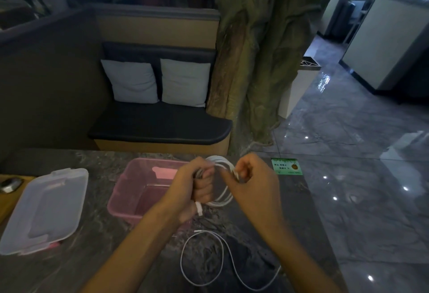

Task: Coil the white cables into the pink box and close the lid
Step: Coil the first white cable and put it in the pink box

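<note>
A pink translucent box (130,190) stands open on the dark marble table, nothing visible inside. Its clear lid (46,209) lies flat to the left of it. My left hand (197,190) is closed around a coiled white cable (224,200), held just right of the box and above the table. My right hand (253,181) pinches the free end of that same cable at the coil's top. A plug end sticks out below my left fist. A second white cable (222,255) lies loose on the table in front of me, in one wide loop.
A green card (286,166) lies at the table's far right edge. A dark object on a wooden board (11,186) sits at the far left. Beyond the table are a cushioned bench (160,125), a tree trunk (255,60) and glossy floor to the right.
</note>
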